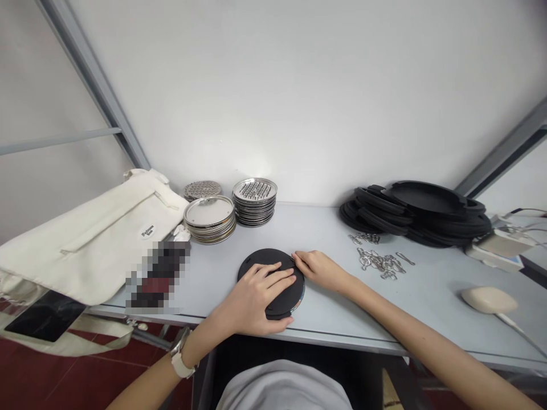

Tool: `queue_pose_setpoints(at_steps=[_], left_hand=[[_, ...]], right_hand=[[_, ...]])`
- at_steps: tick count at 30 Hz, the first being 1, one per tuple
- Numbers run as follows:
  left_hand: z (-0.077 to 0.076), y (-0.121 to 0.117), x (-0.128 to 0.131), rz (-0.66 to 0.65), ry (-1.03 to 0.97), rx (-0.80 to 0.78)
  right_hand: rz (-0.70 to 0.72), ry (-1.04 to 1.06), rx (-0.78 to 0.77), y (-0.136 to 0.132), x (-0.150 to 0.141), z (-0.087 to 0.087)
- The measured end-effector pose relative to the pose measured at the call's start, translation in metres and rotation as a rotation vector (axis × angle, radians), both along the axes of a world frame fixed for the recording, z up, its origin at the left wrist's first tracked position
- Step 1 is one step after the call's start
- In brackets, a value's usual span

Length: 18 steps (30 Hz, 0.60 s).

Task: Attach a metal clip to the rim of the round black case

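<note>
A black round disc point(273, 296) lies on the table before me, with a thin shiny edge showing at its lower right. My left hand point(260, 296) rests over it, fingers spread across the top and thumb by the near rim. At the disc's upper right edge is my right hand point(316, 269), its fingers pinched together against the rim. A tiny bit of metal seems to show at those fingertips, but what they hold is too small to name. To the right, several small metal clips or rings point(380, 263) lie scattered.
Behind the disc stand stacks of round metal plates point(209, 213) and perforated metal discs point(255, 202). Black round trays point(427, 213) are piled at back right. A cream bag point(106, 233) lies at left; a beige corded device point(489, 299) sits at right, near a white box point(498, 253).
</note>
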<state>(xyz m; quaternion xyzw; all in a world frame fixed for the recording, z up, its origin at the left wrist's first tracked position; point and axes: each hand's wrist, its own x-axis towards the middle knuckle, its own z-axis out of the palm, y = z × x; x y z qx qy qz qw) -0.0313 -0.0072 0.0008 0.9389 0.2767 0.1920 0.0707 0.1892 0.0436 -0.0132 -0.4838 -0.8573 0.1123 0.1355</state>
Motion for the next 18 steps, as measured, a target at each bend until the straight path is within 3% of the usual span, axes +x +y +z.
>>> queue_pose_setpoints(at_steps=[18], left_hand=[[0.0,-0.0004,0.0006,0.011,0.008,0.001]], right_hand=[[-0.039,-0.1,0.111,-0.0048,-0.002,-0.0028]])
